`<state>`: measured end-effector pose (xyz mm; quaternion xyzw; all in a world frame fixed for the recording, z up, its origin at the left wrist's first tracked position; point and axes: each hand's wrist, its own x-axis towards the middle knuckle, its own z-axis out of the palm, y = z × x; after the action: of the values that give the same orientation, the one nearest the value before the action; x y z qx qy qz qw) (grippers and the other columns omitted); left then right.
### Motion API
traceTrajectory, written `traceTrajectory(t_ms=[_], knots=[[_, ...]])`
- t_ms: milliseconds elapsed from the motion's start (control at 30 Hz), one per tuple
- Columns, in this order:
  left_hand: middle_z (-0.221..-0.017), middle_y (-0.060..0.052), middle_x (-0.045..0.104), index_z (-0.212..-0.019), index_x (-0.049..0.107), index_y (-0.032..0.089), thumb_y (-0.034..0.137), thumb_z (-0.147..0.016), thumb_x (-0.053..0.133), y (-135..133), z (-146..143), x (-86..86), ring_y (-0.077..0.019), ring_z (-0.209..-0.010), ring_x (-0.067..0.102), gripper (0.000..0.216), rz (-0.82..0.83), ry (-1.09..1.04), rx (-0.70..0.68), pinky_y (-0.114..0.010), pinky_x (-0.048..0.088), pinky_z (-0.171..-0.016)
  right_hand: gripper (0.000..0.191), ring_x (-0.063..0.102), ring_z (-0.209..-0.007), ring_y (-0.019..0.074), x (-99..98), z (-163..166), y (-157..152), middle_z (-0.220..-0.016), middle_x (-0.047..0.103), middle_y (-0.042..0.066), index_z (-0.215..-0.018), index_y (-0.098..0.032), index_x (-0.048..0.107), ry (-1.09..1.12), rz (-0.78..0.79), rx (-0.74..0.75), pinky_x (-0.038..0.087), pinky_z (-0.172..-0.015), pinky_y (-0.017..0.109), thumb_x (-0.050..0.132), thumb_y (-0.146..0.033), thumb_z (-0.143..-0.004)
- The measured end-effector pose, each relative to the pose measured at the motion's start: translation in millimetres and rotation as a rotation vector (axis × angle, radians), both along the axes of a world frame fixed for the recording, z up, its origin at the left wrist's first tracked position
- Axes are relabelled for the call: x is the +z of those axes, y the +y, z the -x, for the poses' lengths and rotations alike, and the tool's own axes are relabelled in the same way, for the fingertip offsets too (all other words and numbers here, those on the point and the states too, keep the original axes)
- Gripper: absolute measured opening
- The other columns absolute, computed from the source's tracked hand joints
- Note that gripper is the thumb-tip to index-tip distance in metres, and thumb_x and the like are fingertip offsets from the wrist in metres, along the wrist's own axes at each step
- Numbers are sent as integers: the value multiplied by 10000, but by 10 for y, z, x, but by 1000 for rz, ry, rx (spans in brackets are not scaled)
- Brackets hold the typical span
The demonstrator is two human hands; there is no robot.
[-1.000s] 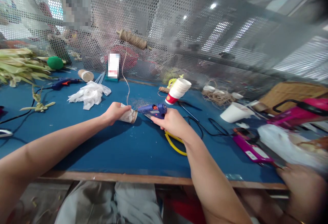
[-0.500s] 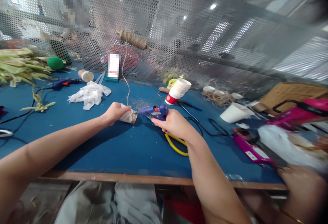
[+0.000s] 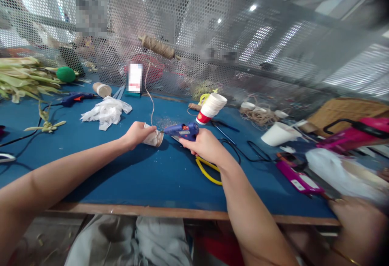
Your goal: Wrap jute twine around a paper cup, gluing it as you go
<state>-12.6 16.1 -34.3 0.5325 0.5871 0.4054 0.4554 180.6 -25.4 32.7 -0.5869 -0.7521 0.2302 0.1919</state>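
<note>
My left hand (image 3: pixel 136 134) is closed round a white paper cup (image 3: pixel 153 137) that lies on its side just above the blue tabletop. Twine (image 3: pixel 151 106) runs down to this cup from a spool (image 3: pixel 158 48) mounted on the mesh panel. In my right hand (image 3: pixel 205 144) is a blue hot glue gun (image 3: pixel 182 131), its fingers wrapped round the handle. The gun's nozzle points left and is at the cup's side, by the twine; whether it touches I cannot tell. Scissors with yellow handles (image 3: pixel 208 172) lie below my right hand, partly hidden by it.
A tilted stack of paper cups (image 3: pixel 212 106) stands behind the gun. White crumpled cloth (image 3: pixel 107 111), a second glue gun (image 3: pixel 74 99) and corn husks (image 3: pixel 27 77) lie left. At right are twine coils (image 3: pixel 259 116), a magenta device (image 3: pixel 299 179) and another person's hand (image 3: pixel 355 213).
The glue gun and my right hand have shifted very slightly. The cup in my left hand has turned or moved a touch to the right.
</note>
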Motion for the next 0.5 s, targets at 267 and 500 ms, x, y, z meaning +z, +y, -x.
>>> traceTrajectory(t_ms=[267,500], knots=[[-401,10,484,-524,534,139,354,-599,650,3,12,10,-92,-375,432,256,40,-45,4,-212,225,-381,200,461,-364,89,20,-9,-75,-411,490,-19,-582,-163,488,29,23,44,365,-379,196,529,-319,-701],[-404,5,495,-525,536,140,356,-623,631,14,7,-6,-97,-389,452,255,20,-57,-18,-212,262,-396,185,488,-395,103,-1,-27,-64,-448,520,-4,-612,-162,505,-17,25,68,382,-411,212,522,-321,-705]])
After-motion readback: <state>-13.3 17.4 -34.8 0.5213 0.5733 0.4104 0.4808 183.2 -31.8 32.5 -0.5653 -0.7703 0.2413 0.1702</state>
